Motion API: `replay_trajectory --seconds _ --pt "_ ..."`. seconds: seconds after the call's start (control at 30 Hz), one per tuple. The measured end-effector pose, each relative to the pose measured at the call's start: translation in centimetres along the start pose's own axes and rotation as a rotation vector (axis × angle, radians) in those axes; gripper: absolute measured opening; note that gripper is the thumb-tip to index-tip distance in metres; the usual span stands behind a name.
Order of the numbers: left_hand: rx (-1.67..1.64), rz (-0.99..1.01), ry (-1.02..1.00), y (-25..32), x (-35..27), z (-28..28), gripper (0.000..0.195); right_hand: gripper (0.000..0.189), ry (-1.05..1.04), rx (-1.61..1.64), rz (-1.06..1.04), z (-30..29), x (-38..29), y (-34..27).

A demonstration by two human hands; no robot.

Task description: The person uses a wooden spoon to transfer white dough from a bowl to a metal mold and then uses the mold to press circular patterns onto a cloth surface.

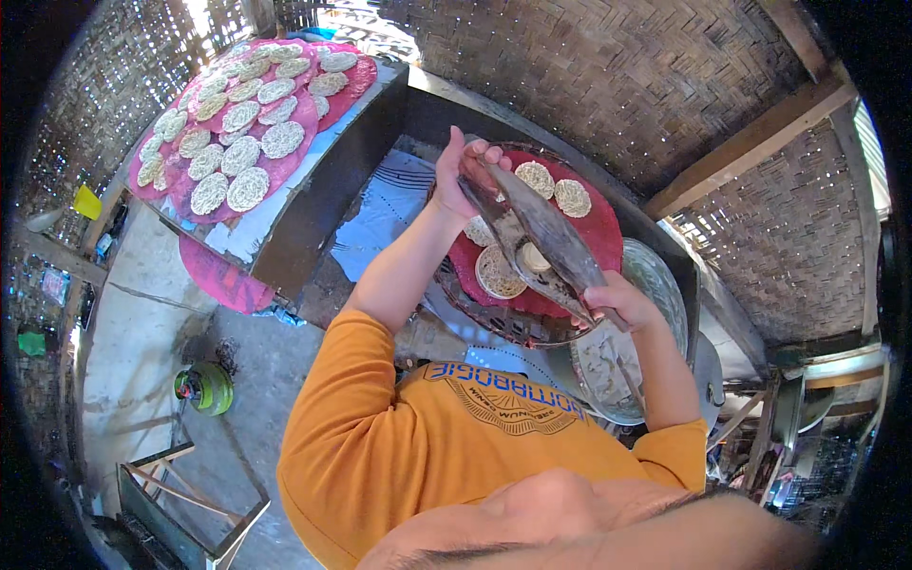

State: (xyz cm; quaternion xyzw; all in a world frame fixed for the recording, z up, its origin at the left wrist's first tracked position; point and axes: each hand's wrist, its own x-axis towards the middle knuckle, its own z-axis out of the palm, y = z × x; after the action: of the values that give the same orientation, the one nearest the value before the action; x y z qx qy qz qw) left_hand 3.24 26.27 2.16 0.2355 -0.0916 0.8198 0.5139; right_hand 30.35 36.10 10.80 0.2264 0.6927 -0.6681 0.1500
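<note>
Both hands hold a dark wooden two-part hand press (552, 231) over a round tray covered with red mesh (598, 214). My left hand (467, 171) wraps around its far end, thumb raised. My right hand (623, 303) grips the near ends of its two long wooden pieces, which are spread slightly apart. A pale round part (534, 256) shows between them. Beneath the press, on the red mesh, a ring-shaped mould (501, 272) surrounds a disc of thin strands. Other pale stranded discs (572, 198) lie on the mesh, one partly hidden by the press.
A metal basin of pale dough or batter (605, 363), with a stick-like utensil (628, 377), is beside my right forearm. At left, pink mesh sheets (285, 189) full of stranded discs lie on a raised surface. A green gas cylinder (212, 388) stands on the floor. Woven walls surround the space.
</note>
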Motion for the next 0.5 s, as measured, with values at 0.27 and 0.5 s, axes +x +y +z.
replay_trajectory --seconds 0.27,0.5 --pt "0.023 -0.111 -0.078 -1.2 -0.6 3.6 0.058 0.065 0.002 0.144 -0.042 1.3 -3.2 -0.3" --pt "1.629 -0.142 -0.06 -2.7 -3.9 5.2 0.045 0.074 0.018 0.132 -0.354 1.6 0.4 -1.6"
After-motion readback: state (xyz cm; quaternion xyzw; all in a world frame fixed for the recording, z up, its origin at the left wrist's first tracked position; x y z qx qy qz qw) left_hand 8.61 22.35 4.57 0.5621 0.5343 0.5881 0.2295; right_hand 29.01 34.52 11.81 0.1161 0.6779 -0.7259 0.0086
